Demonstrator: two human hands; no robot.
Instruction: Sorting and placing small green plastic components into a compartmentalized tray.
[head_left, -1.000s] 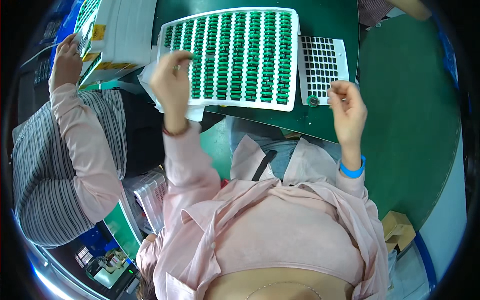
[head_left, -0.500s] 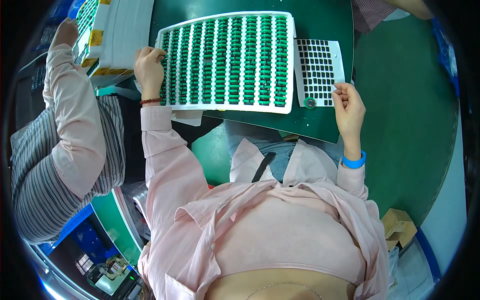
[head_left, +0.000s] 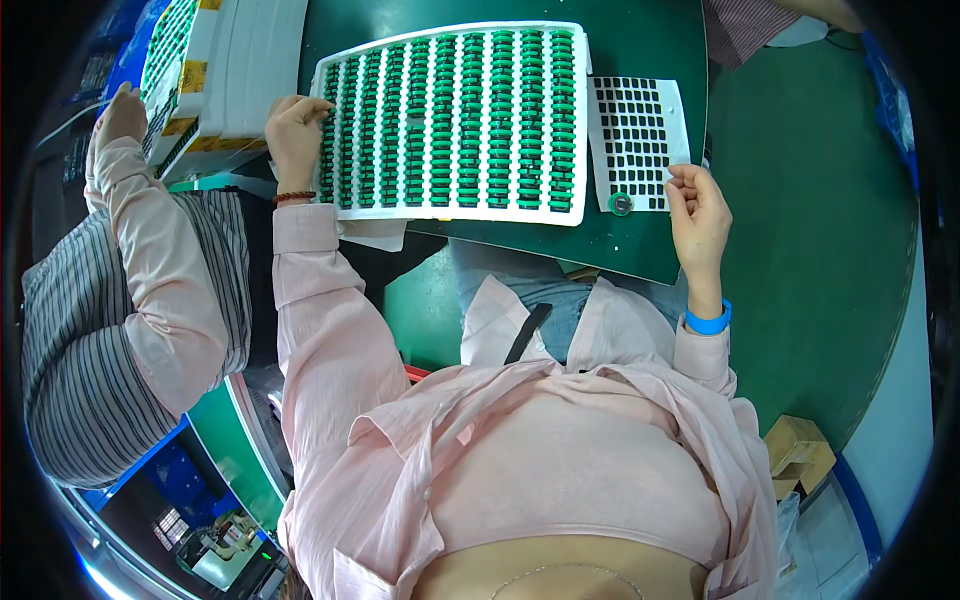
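A white tray (head_left: 451,203) lies on the table, filled with columns of green ring-shaped parts (head_left: 471,120). At its left edge is my left hand (head_left: 293,140), thumb and fingers closed in a pinch beside the leftmost column. Whether a part is between the fingertips cannot be made out. Right of the tray lies a white sheet (head_left: 677,125) with rows of small black square stickers (head_left: 628,122). One loose green ring-shaped part (head_left: 620,204) rests on its lower left corner. My right hand (head_left: 699,215) pinches at the sheet's lower right edge; what its fingertips hold is hidden.
White stacked trays (head_left: 245,80) with yellow tape stand at the left of the green table (head_left: 640,247). A co-worker's hand (head_left: 122,115) is beside that stack. Another person's striped sleeve (head_left: 745,28) shows at the top right. An open cardboard box (head_left: 797,452) sits at the lower right.
My left hand and forearm have shifted slightly left, its fingertips still at the tray's left edge. The right hand has hardly moved. The co-worker's hand at the left has come down and left.
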